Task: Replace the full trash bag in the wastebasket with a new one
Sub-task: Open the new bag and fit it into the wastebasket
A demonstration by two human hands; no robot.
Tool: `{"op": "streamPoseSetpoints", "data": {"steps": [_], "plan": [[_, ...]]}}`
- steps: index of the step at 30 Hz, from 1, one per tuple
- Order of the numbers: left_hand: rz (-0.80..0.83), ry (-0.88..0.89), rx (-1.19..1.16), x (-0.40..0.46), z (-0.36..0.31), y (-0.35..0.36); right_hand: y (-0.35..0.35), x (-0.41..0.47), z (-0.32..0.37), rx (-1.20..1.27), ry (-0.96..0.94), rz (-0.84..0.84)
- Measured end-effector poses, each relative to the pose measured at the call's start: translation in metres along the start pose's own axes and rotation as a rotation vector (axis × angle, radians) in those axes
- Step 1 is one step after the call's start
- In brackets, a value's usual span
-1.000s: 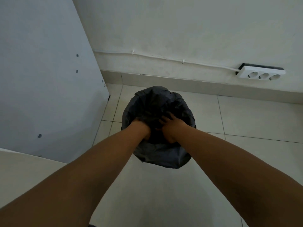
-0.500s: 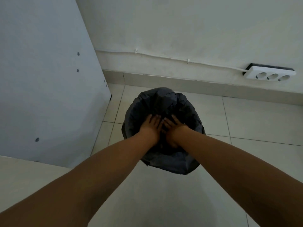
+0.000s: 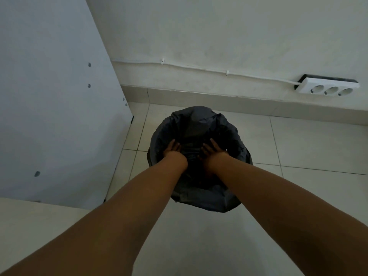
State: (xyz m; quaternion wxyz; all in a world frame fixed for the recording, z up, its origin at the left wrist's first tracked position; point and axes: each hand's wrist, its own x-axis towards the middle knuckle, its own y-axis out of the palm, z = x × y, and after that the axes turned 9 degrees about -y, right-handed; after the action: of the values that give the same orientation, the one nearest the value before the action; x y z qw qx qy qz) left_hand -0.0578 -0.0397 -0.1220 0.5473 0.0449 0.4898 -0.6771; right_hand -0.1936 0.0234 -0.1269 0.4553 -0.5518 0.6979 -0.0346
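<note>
My left hand (image 3: 172, 148) lies flat with fingers straight, pressing down on the dark grey crinkled plastic trash bag (image 3: 196, 124) inside the mouth of the round wastebasket (image 3: 199, 200); my right hand (image 3: 212, 151) does the same just beside it, fingers spread and gripping nothing. Both palms are on the plastic, a little apart, with the bag's loose film rising in a peak beyond my fingertips.

The bag's rim is folded over the basket's edge all round, so I judge this to be the lining step: pushing the film down into the basket so it sits against the walls. Whether this is the new bag I cannot tell for certain, though I see no rubbish in it. Next I would need to spread outward to the sides and flatten that far peak without dragging the folded rim off the lip.

The basket stands on pale floor tiles (image 3: 310, 144), near the white cabinet panel (image 3: 55, 108) to my left and the skirting of the wall behind it. A white triple socket strip (image 3: 328, 87) sits on the wall well apart to the right. Open floor lies to the right and towards me.
</note>
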Motion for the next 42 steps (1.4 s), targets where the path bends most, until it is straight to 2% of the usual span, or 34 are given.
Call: {"op": "streamPoseSetpoints", "data": {"steps": [1,2,3,5,7,11,12,14,16,19,22,25,26,27,28,31,33,35,36,37,39,40,42], "plan": [[0.022,0.029,-0.062,0.002,-0.002,-0.004,-0.008,-0.001,-0.003,0.386,-0.073,0.034],[0.026,0.050,-0.147,-0.001,-0.002,-0.009,-0.016,-0.005,-0.002,0.610,-0.147,0.066],[0.003,0.062,-0.232,-0.007,-0.002,-0.013,-0.029,-0.016,-0.008,0.629,-0.228,-0.003],[-0.079,0.080,-0.307,-0.024,0.004,-0.023,-0.041,-0.033,-0.017,0.551,-0.235,-0.113],[-0.226,0.064,-0.363,-0.039,0.013,-0.026,-0.041,-0.051,-0.024,0.513,-0.135,-0.286],[-0.623,0.009,-0.533,-0.063,0.032,-0.027,-0.040,-0.080,-0.039,0.534,0.047,-0.633],[-0.730,-0.030,-0.564,-0.066,0.036,-0.028,-0.040,-0.082,-0.041,0.558,0.115,-0.674],[-0.821,-0.156,-0.651,-0.065,0.047,-0.028,-0.041,-0.082,-0.044,0.709,0.248,-0.655],[-0.739,-0.268,-0.804,-0.056,0.057,-0.024,-0.038,-0.075,-0.049,0.956,0.345,-0.607],[-0.445,-0.259,-1.203,-0.040,0.069,-0.017,-0.028,-0.064,-0.057,1.363,0.408,-0.535],[-0.283,-0.246,-1.411,-0.031,0.077,-0.012,-0.023,-0.055,-0.064,1.464,0.487,-0.517],[0.056,-0.310,-1.711,-0.030,0.083,-0.011,-0.021,-0.049,-0.072,1.520,0.489,-0.424],[0.121,-0.305,-1.764,-0.031,0.084,-0.010,-0.020,-0.048,-0.073,1.542,0.485,-0.402],[0.119,-0.291,-1.765,-0.032,0.085,-0.011,-0.021,-0.049,-0.074,1.558,0.477,-0.390],[0.050,-0.287,-1.738,-0.035,0.085,-0.012,-0.022,-0.051,-0.074,1.559,0.464,-0.386],[-0.354,-0.400,-1.614,-0.052,0.077,-0.013,-0.023,-0.068,-0.065,1.402,0.512,-0.492],[-0.533,-0.541,-1.424,-0.072,0.063,-0.012,-0.025,-0.088,-0.048,1.299,0.599,-0.615],[-0.556,-0.717,-1.266,-0.092,0.047,-0.013,-0.030,-0.106,-0.027,1.297,0.701,-0.647],[-0.502,-0.796,-1.289,-0.100,0.040,-0.014,-0.032,-0.111,-0.015,1.329,0.751,-0.623],[-0.398,-0.867,-1.405,-0.110,0.034,-0.018,-0.034,-0.114,-0.004,1.384,0.793,-0.591],[-0.096,-0.969,-1.854,-0.116,0.026,-0.023,-0.035,-0.115,0.008,1.603,0.853,-0.568],[0.035,-0.970,-2.109,-0.116,0.024,-0.023,-0.036,-0.115,0.008,1.751,0.883,-0.586],[0.125,-0.824,-2.540,-0.115,0.020,-0.019,-0.036,-0.115,0.005,2.006,0.941,-0.639]]}}
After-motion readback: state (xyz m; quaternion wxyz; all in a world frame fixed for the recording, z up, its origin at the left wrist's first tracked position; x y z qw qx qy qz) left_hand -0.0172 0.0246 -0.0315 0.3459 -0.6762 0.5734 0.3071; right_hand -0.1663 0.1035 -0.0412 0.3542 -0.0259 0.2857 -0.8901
